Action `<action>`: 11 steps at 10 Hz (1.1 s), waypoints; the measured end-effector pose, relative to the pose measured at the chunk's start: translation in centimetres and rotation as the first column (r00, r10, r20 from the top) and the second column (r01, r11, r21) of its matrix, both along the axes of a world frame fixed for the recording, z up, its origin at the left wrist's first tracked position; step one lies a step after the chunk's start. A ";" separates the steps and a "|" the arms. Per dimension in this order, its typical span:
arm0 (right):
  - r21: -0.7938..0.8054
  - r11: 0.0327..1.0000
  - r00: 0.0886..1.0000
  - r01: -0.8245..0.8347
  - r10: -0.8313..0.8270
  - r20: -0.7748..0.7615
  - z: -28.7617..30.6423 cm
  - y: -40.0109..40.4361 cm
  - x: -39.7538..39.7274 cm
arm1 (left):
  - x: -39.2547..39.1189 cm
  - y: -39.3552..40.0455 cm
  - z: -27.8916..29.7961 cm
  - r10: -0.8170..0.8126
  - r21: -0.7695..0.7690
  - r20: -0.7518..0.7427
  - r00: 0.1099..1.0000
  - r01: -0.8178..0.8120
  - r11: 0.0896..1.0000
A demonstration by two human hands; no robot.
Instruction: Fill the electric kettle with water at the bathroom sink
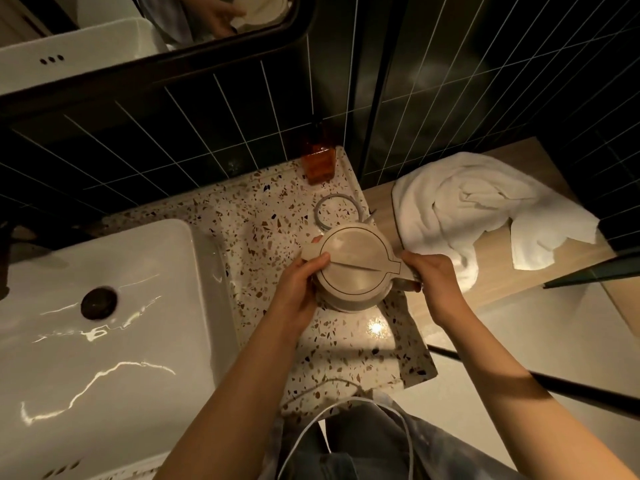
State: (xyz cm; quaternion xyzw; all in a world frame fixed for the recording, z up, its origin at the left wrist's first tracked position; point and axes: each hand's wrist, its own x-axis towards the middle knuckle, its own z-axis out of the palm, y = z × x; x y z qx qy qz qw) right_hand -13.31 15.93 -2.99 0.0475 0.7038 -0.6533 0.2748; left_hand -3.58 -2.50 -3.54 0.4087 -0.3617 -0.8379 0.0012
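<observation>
A cream electric kettle [353, 265] with its lid closed stands on the speckled terrazzo counter [263, 216], to the right of the white sink basin [104, 306]. My left hand [298, 289] grips the kettle's left side by the spout, thumb over the lid's edge. My right hand [433, 282] is closed around the handle on the right. A grey cord [332, 209] loops on the counter just behind the kettle. The basin has a dark drain [98, 303]. No tap shows clearly in view.
An amber bottle [318, 161] stands at the back of the counter against the dark tiled wall. A crumpled white towel [485, 209] lies on a wooden ledge to the right. A mirror [138, 36] hangs above the sink. A white cable [311, 427] hangs near my body.
</observation>
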 end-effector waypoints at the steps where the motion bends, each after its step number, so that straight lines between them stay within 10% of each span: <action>1: 0.002 1.000 1.000 0.014 -0.014 0.001 -0.1 -0.2 0.0 | 0.0 -0.3 -0.8 -0.019 -0.008 0.010 1.000 0.019 1.000; 11: 0.363 0.925 0.942 0.114 0.015 -0.335 1.9 3.7 6.1 | 4.8 2.4 1.7 0.040 -0.184 0.080 0.996 -0.025 0.983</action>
